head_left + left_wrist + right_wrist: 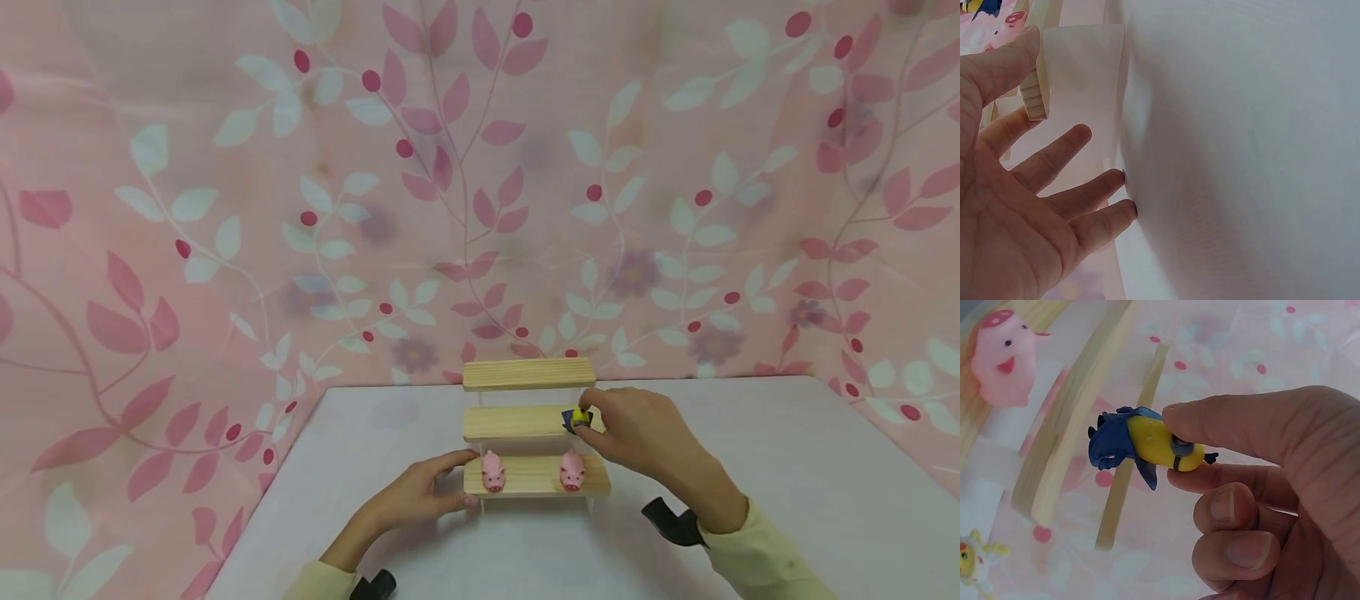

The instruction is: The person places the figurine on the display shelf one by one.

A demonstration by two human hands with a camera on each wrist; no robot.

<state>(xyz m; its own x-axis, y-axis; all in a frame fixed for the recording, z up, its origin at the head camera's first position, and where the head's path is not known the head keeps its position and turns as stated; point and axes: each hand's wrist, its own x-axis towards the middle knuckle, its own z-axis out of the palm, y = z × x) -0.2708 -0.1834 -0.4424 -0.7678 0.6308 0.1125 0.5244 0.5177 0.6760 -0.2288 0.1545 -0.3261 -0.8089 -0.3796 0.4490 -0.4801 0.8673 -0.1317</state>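
Note:
My right hand pinches a small Minion figurine between thumb and index finger. The figurine is yellow with blue clothing, and the fingers are at its goggle end. In the head view it is over the right end of the middle board of a three-tier wooden display shelf; whether it touches the board I cannot tell. At the lowest board's left end, my left hand grips the edge between thumb and index finger, its other fingers spread. Two pink pig figurines, one left and one right, stand on that board.
The shelf stands on a white-covered table, in front of a pink leaf-patterned backdrop. Clear side panels support its boards. A small yellow-and-white figure shows at the right wrist view's lower left edge.

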